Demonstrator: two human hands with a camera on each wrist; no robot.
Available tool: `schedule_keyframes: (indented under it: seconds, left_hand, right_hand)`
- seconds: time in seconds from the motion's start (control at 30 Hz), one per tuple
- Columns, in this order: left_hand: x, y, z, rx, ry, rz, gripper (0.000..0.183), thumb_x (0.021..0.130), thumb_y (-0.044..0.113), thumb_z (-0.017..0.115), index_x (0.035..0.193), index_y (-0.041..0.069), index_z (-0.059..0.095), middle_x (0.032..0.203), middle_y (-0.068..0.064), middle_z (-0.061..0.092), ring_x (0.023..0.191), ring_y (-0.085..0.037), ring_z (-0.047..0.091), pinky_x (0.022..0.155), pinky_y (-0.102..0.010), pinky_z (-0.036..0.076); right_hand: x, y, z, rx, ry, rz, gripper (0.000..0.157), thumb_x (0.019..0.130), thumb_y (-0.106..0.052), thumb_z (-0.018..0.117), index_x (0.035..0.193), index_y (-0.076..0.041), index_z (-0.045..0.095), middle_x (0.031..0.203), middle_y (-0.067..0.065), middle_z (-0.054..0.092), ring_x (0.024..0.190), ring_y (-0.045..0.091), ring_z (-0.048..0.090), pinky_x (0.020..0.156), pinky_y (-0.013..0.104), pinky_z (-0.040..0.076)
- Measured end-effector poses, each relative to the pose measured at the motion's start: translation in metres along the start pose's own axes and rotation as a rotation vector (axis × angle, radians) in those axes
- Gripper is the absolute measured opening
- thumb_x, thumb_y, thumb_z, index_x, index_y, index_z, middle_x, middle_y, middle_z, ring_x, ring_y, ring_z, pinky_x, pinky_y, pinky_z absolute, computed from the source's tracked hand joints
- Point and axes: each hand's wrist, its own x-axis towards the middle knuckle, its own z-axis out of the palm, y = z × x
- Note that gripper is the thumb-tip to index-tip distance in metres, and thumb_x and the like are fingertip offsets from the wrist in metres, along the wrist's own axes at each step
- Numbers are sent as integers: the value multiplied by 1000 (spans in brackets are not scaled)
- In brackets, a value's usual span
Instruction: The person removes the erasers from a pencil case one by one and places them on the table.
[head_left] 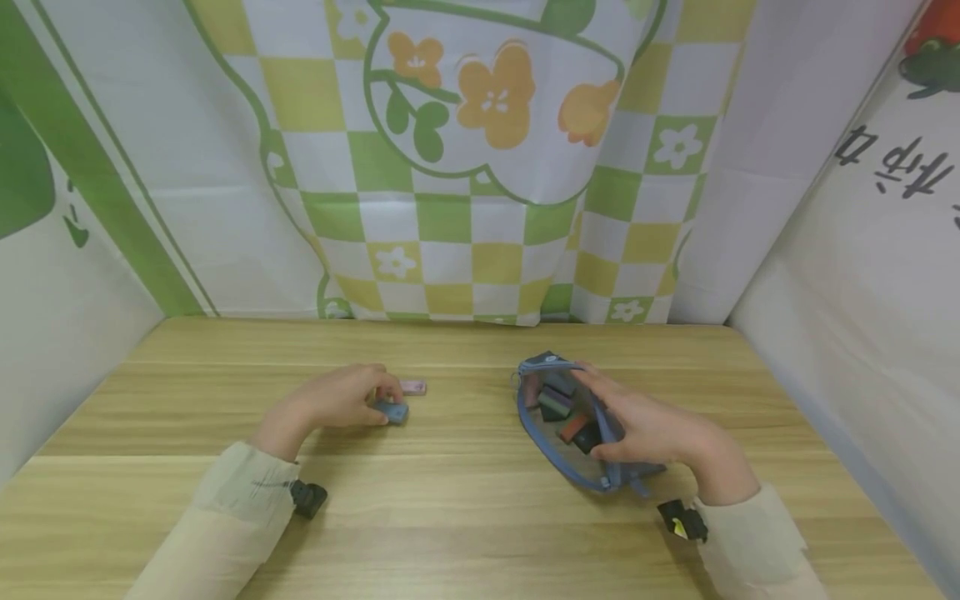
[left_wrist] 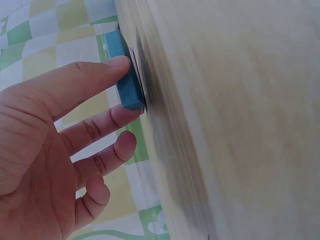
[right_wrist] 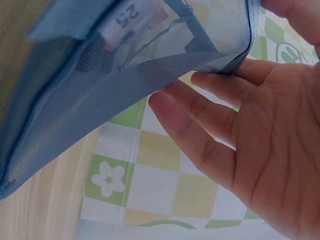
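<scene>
On the wood-grain table [head_left: 450, 533], left hand [head_left: 341, 398] is pinching one blue block [head_left: 394, 412] between thumb and fingers; one pink block [head_left: 415, 387] is lying just beyond. Right hand [head_left: 651, 423] is gripping one blue mesh zip pouch [head_left: 544, 450], fingers spread; several small items [head_left: 555, 403] are sitting inside, exact count unclear. Checkered, flower-printed cloth [head_left: 495, 262] is hanging behind.

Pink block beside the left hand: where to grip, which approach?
Probably its exposed right end, pinched across the long edges from above: the pink block lies flat on the wooden table, and the left hand, holding the blue block, covers its other end in the head view.
</scene>
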Motion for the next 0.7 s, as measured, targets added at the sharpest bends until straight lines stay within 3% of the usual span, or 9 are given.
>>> schedule_keyframes:
  seconds: [0.7]
  left_hand:
    - [1,-1,2,22,-15,-11,21,84,11,77,102,21,71,95,1,61,84,-16,53,76,-32,47]
  right_hand:
    - [1,0,1,9,-2,-1,95,88,-19,74,159,-4,11,164,28,6,147,49,21,112,65,31]
